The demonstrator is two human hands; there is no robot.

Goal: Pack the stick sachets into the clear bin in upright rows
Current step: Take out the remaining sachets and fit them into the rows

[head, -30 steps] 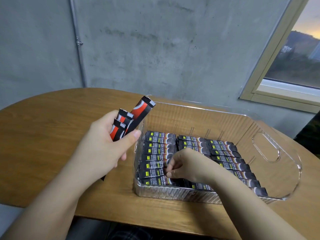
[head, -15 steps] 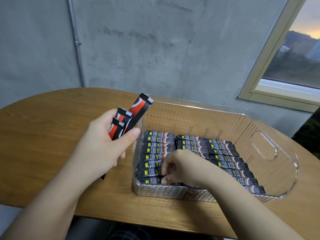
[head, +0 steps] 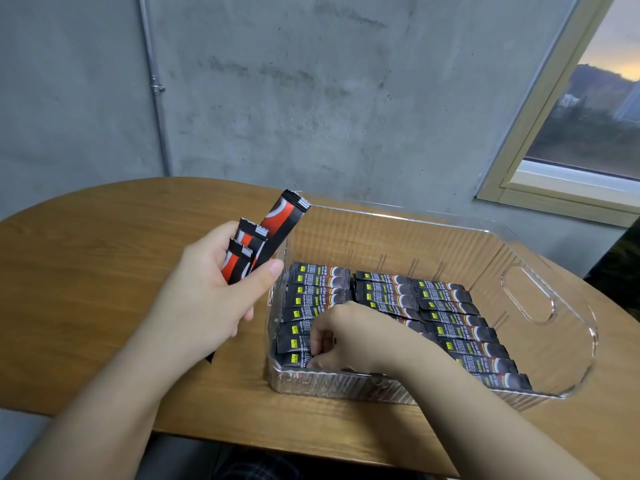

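Note:
A clear plastic bin (head: 526, 296) with a handle cut-out stands on the wooden table. Inside it, black stick sachets (head: 446, 317) are packed in three rows. My left hand (head: 211, 299) grips three black-and-red sachets (head: 259, 247) just left of the bin, their tops pointing up and to the right. My right hand (head: 346, 337) reaches down into the bin's near left corner, its fingers curled and pinching a sachet (head: 294, 358) in the left row by the front wall. The hand hides part of the middle row.
The wooden table (head: 86, 271) has a rounded edge at the left and a front edge close to me. A grey concrete wall with a thin metal pipe (head: 154, 84) rises behind it. A window (head: 588, 116) is at the upper right.
My right hand has slid towards the bin's near left corner and lower among the sachets. My left hand has kept its bundle almost still.

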